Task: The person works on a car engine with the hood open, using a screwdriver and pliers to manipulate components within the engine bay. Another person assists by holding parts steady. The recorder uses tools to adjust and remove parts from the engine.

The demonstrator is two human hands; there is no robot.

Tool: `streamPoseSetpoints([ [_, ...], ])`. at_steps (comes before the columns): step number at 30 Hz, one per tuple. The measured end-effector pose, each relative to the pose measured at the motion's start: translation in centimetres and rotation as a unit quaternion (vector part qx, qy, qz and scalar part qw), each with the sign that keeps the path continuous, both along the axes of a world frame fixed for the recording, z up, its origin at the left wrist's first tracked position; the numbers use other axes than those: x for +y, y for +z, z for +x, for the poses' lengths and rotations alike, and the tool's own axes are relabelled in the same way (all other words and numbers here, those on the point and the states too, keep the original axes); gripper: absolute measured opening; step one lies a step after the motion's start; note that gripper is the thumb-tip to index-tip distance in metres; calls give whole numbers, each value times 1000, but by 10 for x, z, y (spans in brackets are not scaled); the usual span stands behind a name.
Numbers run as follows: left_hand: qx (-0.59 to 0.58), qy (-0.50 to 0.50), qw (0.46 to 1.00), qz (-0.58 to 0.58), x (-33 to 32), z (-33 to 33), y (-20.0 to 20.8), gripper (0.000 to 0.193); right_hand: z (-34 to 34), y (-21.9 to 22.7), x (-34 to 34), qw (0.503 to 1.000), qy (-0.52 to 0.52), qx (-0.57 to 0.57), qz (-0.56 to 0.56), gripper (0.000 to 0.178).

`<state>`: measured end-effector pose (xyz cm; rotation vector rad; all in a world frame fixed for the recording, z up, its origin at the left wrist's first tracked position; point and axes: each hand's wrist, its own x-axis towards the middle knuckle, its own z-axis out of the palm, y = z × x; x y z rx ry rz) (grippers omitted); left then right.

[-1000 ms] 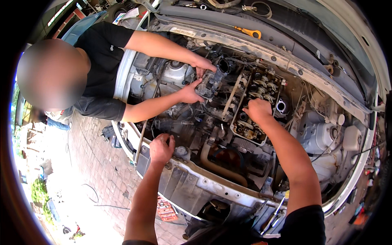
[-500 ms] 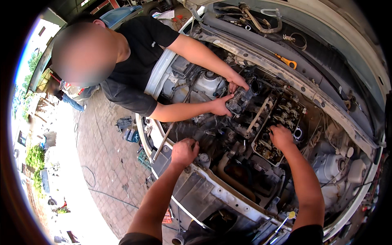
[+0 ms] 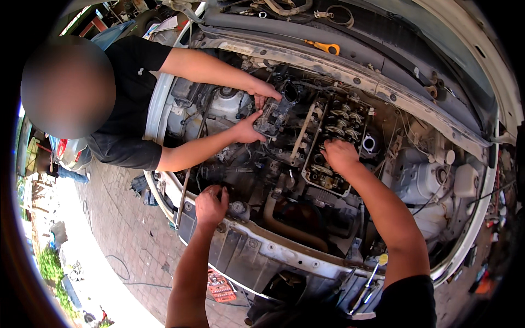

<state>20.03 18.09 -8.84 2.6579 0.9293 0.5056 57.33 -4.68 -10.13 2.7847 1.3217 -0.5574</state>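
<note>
My right hand [image 3: 341, 154] reaches over the uncovered cylinder head [image 3: 345, 117], with its rows of rocker arms and camshaft parts showing. The fingers are bent together and point down into the near part of the head; whatever lies at their tips is hidden. At the front edge of the engine bay, my left hand [image 3: 211, 205] rests beside a round cap [image 3: 238, 208], loosely bent, thumb apart, with nothing visible in it. Across from me, a co-worker's two hands [image 3: 249, 129] grip a dark throttle body assembly [image 3: 273, 117] left of the cylinder head.
A raised hood [image 3: 465, 49] leans over the far right. A yellow-handled tool [image 3: 326, 47] lies on the cowl. The prop rod [image 3: 186, 188] crosses the left side. On the paving below sits a red tool case [image 3: 221, 286]. A white reservoir [image 3: 466, 181] stands at right.
The view has shifted, so the whole engine bay sits further left and higher. My right hand stays over the cylinder head, my left at the front edge. The co-worker still grips the throttle body assembly.
</note>
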Motion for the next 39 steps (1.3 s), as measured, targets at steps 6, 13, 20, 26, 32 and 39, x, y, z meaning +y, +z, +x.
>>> streamPoseSetpoints([
  [6,-6,6,1000,-5,2,-7,-6,22,-8,-7,-9,978,103,-82,161,26],
  [13,-4,-10,1000,-18,2,4,-6,19,19,-35,-20,977,137,-81,141,31],
  [20,-15,-4,999,-31,2,1,-6,20,16,-11,-15,983,127,-43,124,28],
  [26,1,-12,1000,-8,2,4,-4,20,17,-15,-23,962,187,-74,183,27],
  [32,23,3,1000,-7,1,4,-6,22,15,-12,-21,984,121,-28,131,33],
  [39,34,-4,999,2,1,2,-1,25,34,60,-45,964,57,0,260,33],
])
